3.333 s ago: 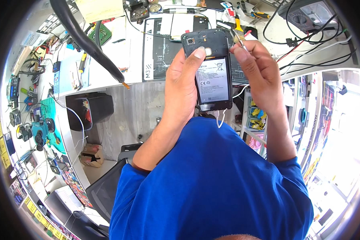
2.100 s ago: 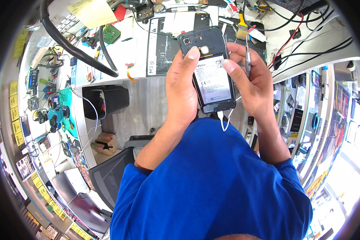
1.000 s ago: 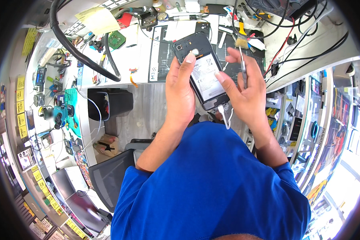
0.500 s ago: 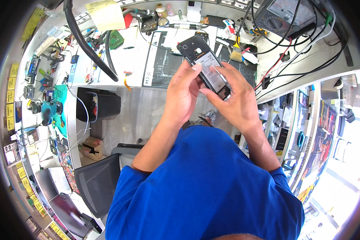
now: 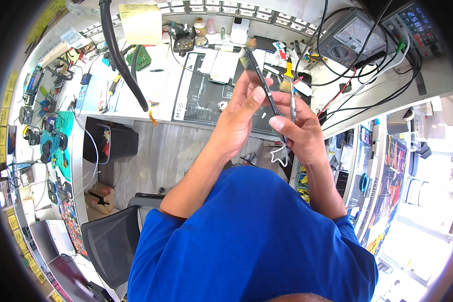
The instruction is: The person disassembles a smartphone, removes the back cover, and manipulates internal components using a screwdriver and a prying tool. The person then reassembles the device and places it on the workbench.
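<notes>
A phone (image 5: pixel 267 90) with its back off is turned nearly edge-on above the bench, so its inside hardly shows. My left hand (image 5: pixel 236 121) grips its left side, thumb on the near edge and fingers behind. My right hand (image 5: pixel 306 136) pinches the lower end with its thumb and fingers. A slim metallic tool (image 5: pixel 293 108) stands up among the right fingers; its exact kind is unclear. Beyond the hands lies a black printed work mat (image 5: pixel 190 98). Just past the right fingers is a yellow-handled brush (image 5: pixel 288 75).
An analog multimeter (image 5: pixel 355 38) and a power supply (image 5: pixel 415 30) with trailing black cables (image 5: pixel 360 111) stand at the right. A thick black hose (image 5: pixel 120 60) hangs over the bench's left. Below are a dark bin (image 5: pixel 123 141) and a chair (image 5: pixel 110 244).
The phone has been tipped from showing its battery side to nearly edge-on. Both hands shifted slightly with it, and the slim tool now points upright. The head view has moved a little.
</notes>
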Demonstrator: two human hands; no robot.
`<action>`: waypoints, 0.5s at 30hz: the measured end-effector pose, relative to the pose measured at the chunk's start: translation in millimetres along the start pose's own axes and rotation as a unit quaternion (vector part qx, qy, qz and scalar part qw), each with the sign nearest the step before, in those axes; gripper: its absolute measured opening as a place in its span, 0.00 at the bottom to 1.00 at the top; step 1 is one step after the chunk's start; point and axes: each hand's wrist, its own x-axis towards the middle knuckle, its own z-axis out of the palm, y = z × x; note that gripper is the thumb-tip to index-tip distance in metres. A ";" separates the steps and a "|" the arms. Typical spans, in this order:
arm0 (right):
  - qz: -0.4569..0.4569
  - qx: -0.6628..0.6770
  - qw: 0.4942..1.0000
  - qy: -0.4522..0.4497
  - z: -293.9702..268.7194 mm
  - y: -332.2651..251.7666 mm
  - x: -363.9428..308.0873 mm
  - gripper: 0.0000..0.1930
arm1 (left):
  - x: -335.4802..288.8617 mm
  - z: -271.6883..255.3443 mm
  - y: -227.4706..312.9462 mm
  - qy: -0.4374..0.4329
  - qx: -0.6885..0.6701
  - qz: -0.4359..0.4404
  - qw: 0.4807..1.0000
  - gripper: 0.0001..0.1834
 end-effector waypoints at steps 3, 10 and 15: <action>0.018 -0.002 1.000 -0.001 -5.2 5.1 0.1 0.25 | 2.9 0.3 4.5 -0.038 -0.031 -0.022 0.999 0.39; 0.020 0.035 0.999 -0.002 -13.0 7.3 0.3 0.24 | 7.2 3.6 7.2 -0.056 -0.082 -0.032 0.995 0.32; 0.024 -0.023 0.999 0.040 -7.5 -10.1 -5.4 0.19 | 8.6 12.6 6.1 -0.013 -0.067 -0.032 0.997 0.35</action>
